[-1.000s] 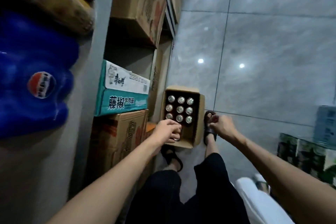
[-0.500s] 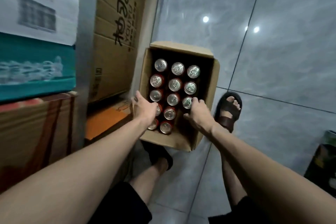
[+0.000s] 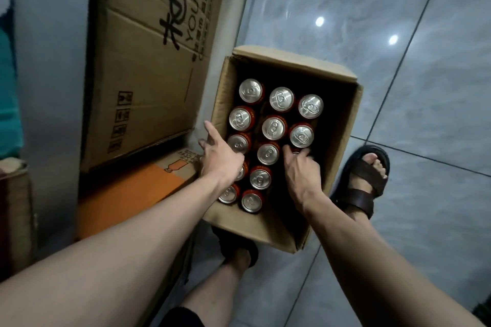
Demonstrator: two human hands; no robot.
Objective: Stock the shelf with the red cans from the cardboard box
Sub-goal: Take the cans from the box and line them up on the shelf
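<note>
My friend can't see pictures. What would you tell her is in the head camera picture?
Two bare hands, left hand and right hand, reach into an open cardboard box on a grey tiled floor, full of upright red cans with silver tops. Bigger cardboard cartons are stacked on the left, and a foot in a brown sandal stands beside the box.

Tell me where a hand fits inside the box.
Free: the dark strip between the cans and the right wall of the box, and the near right corner behind the right hand. Crowded: the left and middle columns, cans packed close, left hand over them.
</note>
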